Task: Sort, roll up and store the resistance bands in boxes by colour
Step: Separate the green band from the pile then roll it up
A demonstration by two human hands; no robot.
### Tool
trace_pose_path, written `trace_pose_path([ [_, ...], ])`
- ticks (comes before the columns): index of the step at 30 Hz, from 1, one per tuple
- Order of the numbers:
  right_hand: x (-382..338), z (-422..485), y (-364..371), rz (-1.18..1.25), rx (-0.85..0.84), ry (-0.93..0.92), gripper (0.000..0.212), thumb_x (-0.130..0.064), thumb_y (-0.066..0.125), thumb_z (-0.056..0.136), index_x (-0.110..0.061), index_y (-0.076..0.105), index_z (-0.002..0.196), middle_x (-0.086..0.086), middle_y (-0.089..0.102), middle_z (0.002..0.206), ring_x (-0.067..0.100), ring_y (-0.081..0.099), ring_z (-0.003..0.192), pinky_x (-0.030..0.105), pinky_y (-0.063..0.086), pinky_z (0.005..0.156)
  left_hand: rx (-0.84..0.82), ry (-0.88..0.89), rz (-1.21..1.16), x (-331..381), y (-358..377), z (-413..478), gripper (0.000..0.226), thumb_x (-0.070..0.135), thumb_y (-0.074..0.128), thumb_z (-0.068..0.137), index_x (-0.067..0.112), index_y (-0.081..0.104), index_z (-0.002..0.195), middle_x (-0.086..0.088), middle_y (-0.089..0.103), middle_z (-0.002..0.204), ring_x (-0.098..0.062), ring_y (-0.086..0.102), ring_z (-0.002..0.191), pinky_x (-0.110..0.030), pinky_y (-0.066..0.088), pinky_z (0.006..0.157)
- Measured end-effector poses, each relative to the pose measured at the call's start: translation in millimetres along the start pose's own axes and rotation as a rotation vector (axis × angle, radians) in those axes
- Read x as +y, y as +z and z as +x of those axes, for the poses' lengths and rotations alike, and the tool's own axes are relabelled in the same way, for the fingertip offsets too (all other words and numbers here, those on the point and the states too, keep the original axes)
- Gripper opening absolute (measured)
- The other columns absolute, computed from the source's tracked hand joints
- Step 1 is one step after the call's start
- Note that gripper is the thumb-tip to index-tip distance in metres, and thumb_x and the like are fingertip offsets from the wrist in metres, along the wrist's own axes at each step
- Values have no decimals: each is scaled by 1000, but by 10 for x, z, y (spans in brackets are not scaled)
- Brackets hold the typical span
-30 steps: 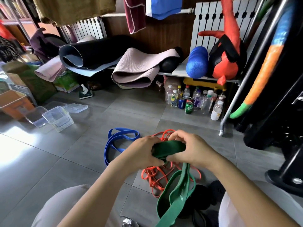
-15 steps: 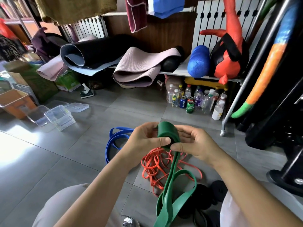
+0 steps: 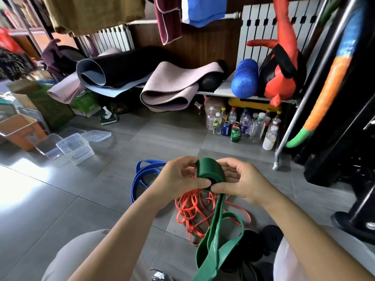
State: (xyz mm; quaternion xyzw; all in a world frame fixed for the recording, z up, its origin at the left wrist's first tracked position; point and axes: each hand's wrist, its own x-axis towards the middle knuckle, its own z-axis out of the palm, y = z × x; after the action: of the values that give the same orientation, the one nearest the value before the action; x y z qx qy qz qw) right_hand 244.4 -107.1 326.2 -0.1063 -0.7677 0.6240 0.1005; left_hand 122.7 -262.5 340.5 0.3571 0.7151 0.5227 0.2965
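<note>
Head view: a green band (image 3: 210, 169) is held up in front of the body, its upper end wound into a short, fat roll. The roll is gripped from both sides. The L hand (image 3: 178, 175) is curled on its L end, w/ fingers bent over the top & thumb laid along the lower edge. The R hand (image 3: 243, 179) is curled on the R end, its thumb tip brought up against the L thumb under the roll's dark core. The unrolled rest of the band is hung straight down below the hands as a long loop, cut off by the bottom edge of the frame. A blue band (image 3: 142, 173) is seen on the grey floor (image 3: 91, 209) just L of the L hand, partly hidden behind it. A tangle of orange bands (image 3: 192, 207) is spread on the floor under both hands, crossed by the hanging green loop. Well off to the L of the L hand & farther out, two clear boxes (image 3: 76, 148) are set side by side, w/ a flat clear lid (image 3: 96, 135) just beyond them. Farther out from the R hand, bottles & cans (image 3: 243, 126) are grouped under a shelf.
</note>
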Motion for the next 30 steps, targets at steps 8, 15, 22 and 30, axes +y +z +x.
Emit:
trace_pose_path([
  [8,10,51,106,252,82,-78,47,-19,79,55,-26,65,99,-3,73,97,14,68,96,25,53,83,25,-6,-701,41,111,-17,36,2,65,73,2,62,109,-16,70,99,-26,68,89,-31,58,77],
  [15,105,26,96,-383,86,-9,38,-18,80,69,-28,68,104,-3,72,92,12,67,87,36,55,79,16,26,460,-141,107,46,70,15,75,77,25,41,138,-2,51,133,-17,57,110,-34,49,95],
  [22,78,0,245,-651,-99,60,37,-17,72,70,-21,65,107,-3,68,98,14,62,89,31,52,76,-137,115,967,-222,155,16,61,33,72,75,29,49,132,9,59,124,-11,52,112,-20,38,91],
  [30,-23,12,52,-174,51,9,46,-20,85,64,-39,62,98,-14,70,99,0,65,96,23,50,89,62,33,366,-60,-39,2,49,19,82,67,26,63,112,15,67,103,-2,62,96,-21,50,89],
])
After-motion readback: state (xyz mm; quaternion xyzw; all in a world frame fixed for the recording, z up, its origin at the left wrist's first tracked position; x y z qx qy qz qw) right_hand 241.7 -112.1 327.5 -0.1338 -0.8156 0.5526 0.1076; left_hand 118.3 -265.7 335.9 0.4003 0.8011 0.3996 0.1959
